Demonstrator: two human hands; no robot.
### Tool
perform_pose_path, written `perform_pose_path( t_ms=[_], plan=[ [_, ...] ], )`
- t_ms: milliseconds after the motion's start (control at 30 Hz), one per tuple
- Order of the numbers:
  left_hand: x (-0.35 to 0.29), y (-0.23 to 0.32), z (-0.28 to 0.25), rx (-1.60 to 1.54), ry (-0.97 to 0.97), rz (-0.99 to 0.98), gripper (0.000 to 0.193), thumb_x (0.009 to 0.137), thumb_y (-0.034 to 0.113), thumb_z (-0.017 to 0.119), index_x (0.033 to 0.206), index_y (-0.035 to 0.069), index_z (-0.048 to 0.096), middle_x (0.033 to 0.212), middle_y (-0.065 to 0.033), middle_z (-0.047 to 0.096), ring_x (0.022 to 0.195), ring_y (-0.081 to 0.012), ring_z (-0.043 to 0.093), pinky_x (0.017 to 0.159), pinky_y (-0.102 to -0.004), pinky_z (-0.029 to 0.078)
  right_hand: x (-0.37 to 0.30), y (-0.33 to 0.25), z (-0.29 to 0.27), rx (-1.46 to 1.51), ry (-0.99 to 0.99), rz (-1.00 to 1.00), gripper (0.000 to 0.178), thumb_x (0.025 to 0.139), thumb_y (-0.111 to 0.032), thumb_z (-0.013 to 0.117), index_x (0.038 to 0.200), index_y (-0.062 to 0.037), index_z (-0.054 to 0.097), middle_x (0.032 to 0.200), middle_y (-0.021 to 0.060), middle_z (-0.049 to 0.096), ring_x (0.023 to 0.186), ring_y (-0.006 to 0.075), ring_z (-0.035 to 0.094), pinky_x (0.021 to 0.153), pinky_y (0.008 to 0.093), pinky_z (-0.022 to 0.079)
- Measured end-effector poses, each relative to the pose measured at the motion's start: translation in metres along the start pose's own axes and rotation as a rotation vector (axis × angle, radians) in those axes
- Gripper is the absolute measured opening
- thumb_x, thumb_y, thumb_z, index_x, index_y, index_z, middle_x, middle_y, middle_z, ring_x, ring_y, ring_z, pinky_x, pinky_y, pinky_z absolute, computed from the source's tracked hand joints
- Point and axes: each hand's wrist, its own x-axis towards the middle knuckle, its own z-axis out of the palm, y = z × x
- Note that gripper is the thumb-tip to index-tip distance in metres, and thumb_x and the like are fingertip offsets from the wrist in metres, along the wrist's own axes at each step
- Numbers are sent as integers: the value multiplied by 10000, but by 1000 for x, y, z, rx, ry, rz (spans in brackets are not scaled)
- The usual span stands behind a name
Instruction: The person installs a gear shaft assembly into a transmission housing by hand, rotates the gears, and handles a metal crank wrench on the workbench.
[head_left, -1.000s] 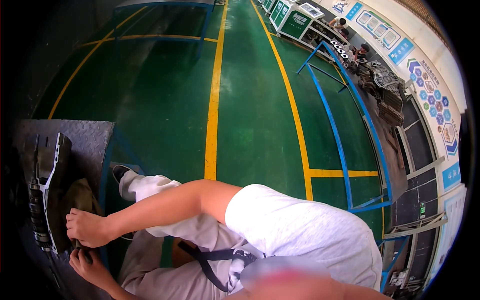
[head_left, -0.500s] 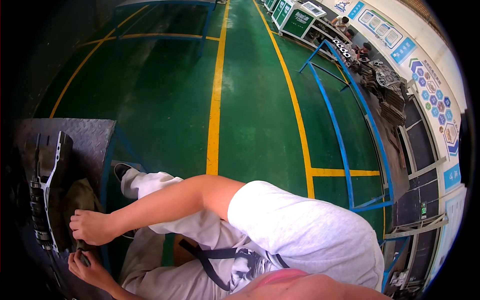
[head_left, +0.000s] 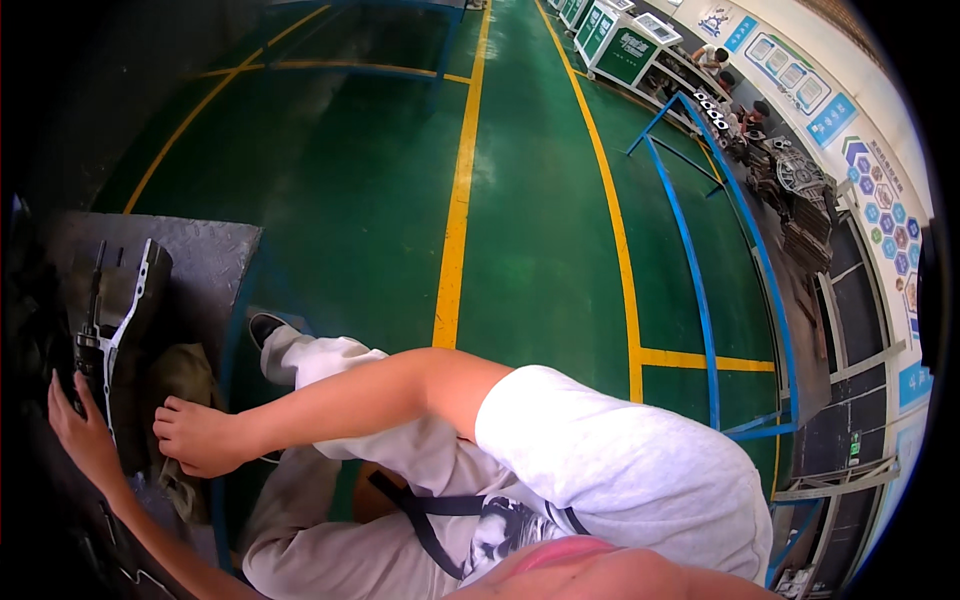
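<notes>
An opened metal housing (head_left: 135, 300) with a pale machined rim lies on the bench at the left. Along its outer side runs a dark shaft with gear-like rings (head_left: 90, 335). My left hand (head_left: 88, 440) is stretched toward the rings, fingers extended and apart; its fingertips are at their lower end, and contact is hard to tell. My right hand (head_left: 203, 438) has curled fingers over an olive cloth (head_left: 185, 375) beside the housing. What those fingers hold, if anything, is hidden.
The metal-topped bench (head_left: 215, 240) ends just right of the housing. Green floor with yellow lines (head_left: 455, 250) lies beyond. A blue frame (head_left: 685, 240) stands at the right, near engine parts (head_left: 800, 190). People (head_left: 712, 58) are by green-white cabinets (head_left: 625, 50).
My left hand has left its place beside the right hand and moved up and left to the shaft, its fingers opening out. The whole view has shifted slightly.
</notes>
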Motion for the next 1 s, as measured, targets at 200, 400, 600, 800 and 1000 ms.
perform_pose_path(
  t_ms=[200,400,600,800,1000],
  plan=[
    [-15,0,22,230,-143,20,434,945,331,446,1271,46,475,1256,-151,513,1152,-317,476,927,-394,399,1,-3,0,-19,-10,5,221,697,-248,638,799,-52,634,882,87,551,945,247,484,867,375,340],
    [-10,-67,37,403,-170,161,430,939,193,426,1359,122,375,1254,-125,510,1111,-287,508,880,-364,437,2,-3,-4,-5,11,-8,216,697,-238,635,804,-50,632,882,86,554,938,247,483,866,378,336],
    [-24,-87,52,461,-246,269,568,879,0,402,1400,209,318,1276,-94,492,1095,-278,518,870,-346,453,5,-9,-3,26,45,-7,218,705,-229,632,826,-48,628,887,86,557,937,237,484,870,374,331],
    [-25,-71,47,573,-269,207,592,878,-1,403,1410,234,294,1259,-74,505,1080,-263,528,838,-345,470,4,-11,0,20,43,-2,221,712,-228,630,842,-50,626,896,86,560,947,235,484,878,376,329],
    [-27,-75,49,583,-224,190,590,885,10,401,1405,271,305,1259,-57,513,1078,-253,533,837,-341,471,5,-11,-2,32,20,3,223,711,-226,627,847,-49,623,915,95,562,962,238,484,895,380,326]
  ],
)
